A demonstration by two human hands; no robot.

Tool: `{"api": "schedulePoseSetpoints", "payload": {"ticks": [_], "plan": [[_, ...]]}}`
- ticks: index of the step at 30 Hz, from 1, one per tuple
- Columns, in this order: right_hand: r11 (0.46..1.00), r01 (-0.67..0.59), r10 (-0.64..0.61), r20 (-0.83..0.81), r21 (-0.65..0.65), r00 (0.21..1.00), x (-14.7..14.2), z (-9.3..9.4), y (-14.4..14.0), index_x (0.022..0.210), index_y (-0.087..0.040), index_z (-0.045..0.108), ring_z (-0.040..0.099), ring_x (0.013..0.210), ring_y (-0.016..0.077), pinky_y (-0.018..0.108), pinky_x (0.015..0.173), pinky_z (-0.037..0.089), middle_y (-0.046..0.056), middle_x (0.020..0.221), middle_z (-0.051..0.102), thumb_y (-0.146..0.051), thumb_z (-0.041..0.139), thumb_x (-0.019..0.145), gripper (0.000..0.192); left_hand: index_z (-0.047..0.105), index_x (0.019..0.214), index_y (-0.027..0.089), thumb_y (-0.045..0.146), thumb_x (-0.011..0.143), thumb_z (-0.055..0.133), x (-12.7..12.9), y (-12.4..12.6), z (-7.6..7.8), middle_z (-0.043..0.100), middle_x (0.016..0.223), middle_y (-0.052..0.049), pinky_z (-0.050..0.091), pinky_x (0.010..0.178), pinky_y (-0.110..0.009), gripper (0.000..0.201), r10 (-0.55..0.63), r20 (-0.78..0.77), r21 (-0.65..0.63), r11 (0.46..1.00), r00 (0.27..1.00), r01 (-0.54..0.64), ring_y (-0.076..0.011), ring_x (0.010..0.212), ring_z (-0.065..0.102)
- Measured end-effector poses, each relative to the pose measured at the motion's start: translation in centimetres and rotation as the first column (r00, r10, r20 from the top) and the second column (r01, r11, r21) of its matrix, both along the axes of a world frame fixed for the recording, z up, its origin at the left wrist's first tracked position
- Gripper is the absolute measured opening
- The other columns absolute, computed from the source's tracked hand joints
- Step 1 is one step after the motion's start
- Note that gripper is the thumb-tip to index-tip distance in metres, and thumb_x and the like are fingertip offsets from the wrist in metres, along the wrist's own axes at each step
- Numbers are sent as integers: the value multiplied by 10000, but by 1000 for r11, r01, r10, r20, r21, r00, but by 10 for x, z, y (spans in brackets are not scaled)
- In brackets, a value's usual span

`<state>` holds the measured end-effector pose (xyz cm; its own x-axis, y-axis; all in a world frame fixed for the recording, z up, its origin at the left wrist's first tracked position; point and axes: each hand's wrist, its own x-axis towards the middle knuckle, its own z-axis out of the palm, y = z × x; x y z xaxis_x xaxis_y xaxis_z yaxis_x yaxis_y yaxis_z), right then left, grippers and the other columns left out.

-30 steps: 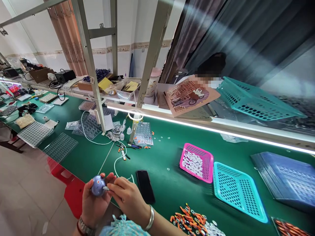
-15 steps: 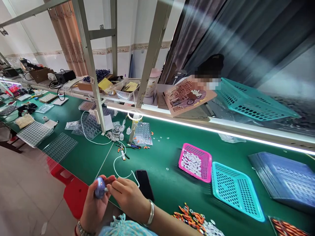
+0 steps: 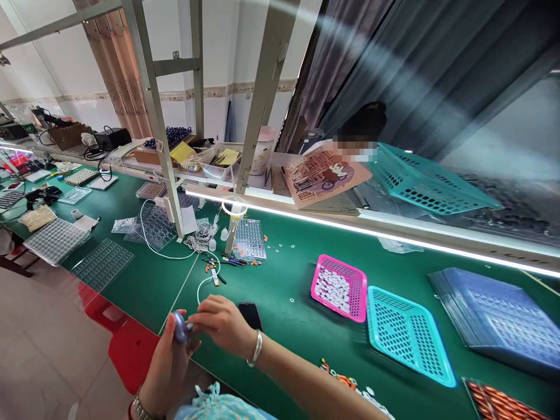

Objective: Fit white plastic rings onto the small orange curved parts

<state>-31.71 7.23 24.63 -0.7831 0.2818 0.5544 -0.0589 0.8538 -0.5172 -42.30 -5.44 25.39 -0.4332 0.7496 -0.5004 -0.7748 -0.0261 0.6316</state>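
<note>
My left hand is closed around a shiny purple-blue rounded object, held up at the table's near edge. What kind of object it is does not show. My right hand, with a silver bangle at the wrist, pinches at the object's right side. A small pale piece seems to sit at those fingertips, too small to name. Partly behind the right hand lies a black phone on the green table. Near the right forearm are orange pieces and white pieces, partly hidden by the arm.
A pink basket holding white pieces stands beside a turquoise basket. Clear plastic trays are stacked at the right. Metal posts rise from the bench, with a white cable nearby. Across the bench sits another person.
My right hand has risen slightly and its fingers have straightened somewhat at the object's side. The right forearm now covers more of the orange pieces. The view has shifted a little.
</note>
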Motion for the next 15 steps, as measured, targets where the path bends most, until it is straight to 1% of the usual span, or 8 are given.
{"api": "schedulePoseSetpoints", "payload": {"ticks": [2, 3, 6, 9, 11, 13, 14, 15], "plan": [[991, 84, -84, 6, -99, 996, 0, -10, 16, 969, -249, 731, 626, 848, 190, 336, 795, 486, 48, 921, 704, -268, 621, 908, 127, 700, 971, 205, 488, 750, 757, -2, 8, -2, 731, 935, -59, 546, 700, -293, 364, -36, -36, 4, 999, 999, 36, -211, 868, 681], [979, 139, -139, 13, -151, 990, 3, -15, 22, 1025, -241, 719, 626, 934, 213, 373, 856, 484, 69, 1002, 696, -267, 632, 899, 154, 699, 966, 190, 451, 755, 769, -3, 12, -4, 723, 949, -60, 544, 722, -291, 343, -48, -61, 12, 999, 997, 49, -208, 882, 674], [906, 300, -295, 64, -297, 953, 22, -37, 27, 1160, -204, 650, 590, 1095, 255, 439, 950, 468, 117, 1136, 649, -236, 588, 912, 258, 683, 883, 146, 334, 816, 743, -3, 31, -11, 696, 873, -38, 541, 770, -300, 209, -76, -145, 26, 996, 987, 80, -174, 835, 662], [810, 420, -383, 173, -410, 907, 59, -65, 9, 1112, -178, 646, 633, 1011, 239, 404, 880, 521, 118, 1072, 659, -170, 505, 930, 231, 650, 917, 123, 260, 903, 646, -4, 55, -17, 680, 898, -32, 559, 752, -347, 137, -110, -219, -3, 994, 970, 112, -170, 815, 667], [755, 460, -365, 284, -467, 887, 91, -84, -14, 954, -186, 679, 666, 816, 212, 352, 732, 561, 76, 889, 684, -166, 532, 917, 153, 636, 993, 126, 239, 922, 618, -9, 75, -18, 676, 974, -45, 569, 747, -369, 134, -114, -274, -24, 993, 955, 112, -182, 846, 671], [699, 496, -310, 407, -515, 859, 122, -98, -40, 794, -190, 675, 640, 653, 175, 309, 611, 556, 28, 729, 669, -216, 608, 898, 126, 622, 1068, 134, 238, 922, 618, -19, 96, -13, 664, 1048, -60, 574, 753, -378, 179, -81, -351, -30, 997, 933, 75, -193, 878, 668], [664, 525, -288, 465, -533, 837, 137, -102, -52, 833, -184, 672, 638, 662, 156, 295, 615, 555, 25, 777, 676, -250, 608, 916, 124, 612, 1104, 139, 239, 922, 619, -26, 107, -9, 654, 1083, -67, 575, 757, -383, 208, -48, -398, -26, 999, 916, 41, -198, 892, 665], [625, 553, -266, 517, -550, 814, 151, -104, -63, 944, -184, 660, 653, 735, 143, 286, 655, 560, 29, 911, 682, -278, 591, 941, 117, 597, 1144, 147, 238, 923, 617, -34, 118, -5, 642, 1117, -73, 575, 763, -388, 239, -2, -450, -15, 1000, 893, -5, -204, 913, 661]]}}
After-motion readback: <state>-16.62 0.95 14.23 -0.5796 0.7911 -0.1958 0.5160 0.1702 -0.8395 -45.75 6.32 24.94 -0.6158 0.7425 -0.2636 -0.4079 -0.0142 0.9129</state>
